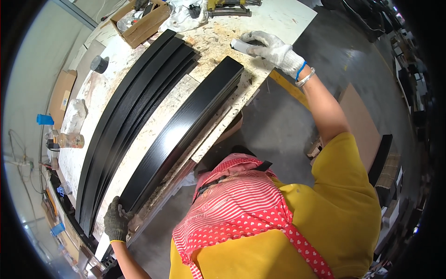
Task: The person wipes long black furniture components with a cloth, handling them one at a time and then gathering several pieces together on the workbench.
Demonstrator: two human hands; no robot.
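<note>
A stack of long black boards [179, 118] with a wood-grain surface lies along the near edge of the worktable. At its lower left end, my left hand [115, 222], in a dark knitted glove, closes on the top board's end. Past the far end of that stack, my right hand [276, 52], in a white glove with a blue cuff, curls round a small whitish flat piece [239, 45]; its exact kind I cannot make out. The right hand is apart from the boards. Beyond the stack, several more black boards [132, 100] lie fanned out over one another.
The pale, stained worktable [195, 83] carries a cardboard box [140, 25] of odds and ends, a nail gun [230, 10], a dark round container [98, 64] and a jar [70, 140]. Brown panels [360, 123] stand to the right on the grey floor [260, 128].
</note>
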